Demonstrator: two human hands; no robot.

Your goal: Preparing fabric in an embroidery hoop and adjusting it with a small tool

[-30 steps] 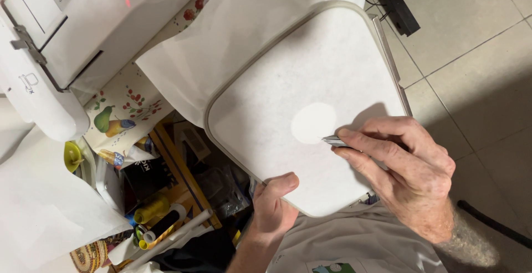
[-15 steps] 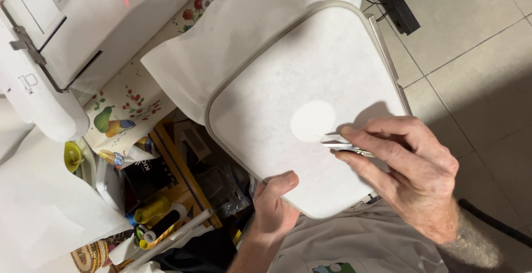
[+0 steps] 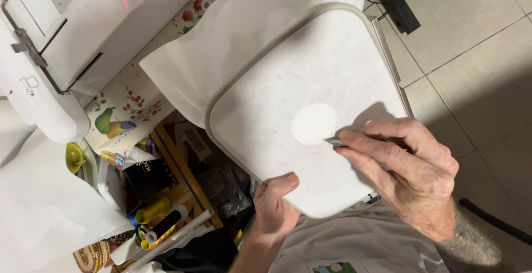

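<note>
A large embroidery hoop (image 3: 354, 15) with rounded corners holds taut white fabric, and a whiter round patch (image 3: 313, 123) lies near its middle. My left hand (image 3: 274, 209) grips the hoop's near edge, thumb on top of the rim. My right hand (image 3: 407, 168) pinches small metal scissors (image 3: 334, 140), whose closed tips touch the right edge of the round patch. Loose white stabilizer sheet (image 3: 221, 46) hangs out from under the hoop toward the upper left.
A white sewing machine (image 3: 66, 40) stands at the upper left on a fruit-and-flower patterned cloth (image 3: 124, 115). Below it a cluttered box holds thread spools (image 3: 152, 209) and tools. Tiled floor (image 3: 476, 46) and a black cable (image 3: 493, 220) lie to the right.
The scissor tips opened briefly, then closed and stayed at the patch's right edge. My right hand shifted slightly. The left hand and hoop stayed put.
</note>
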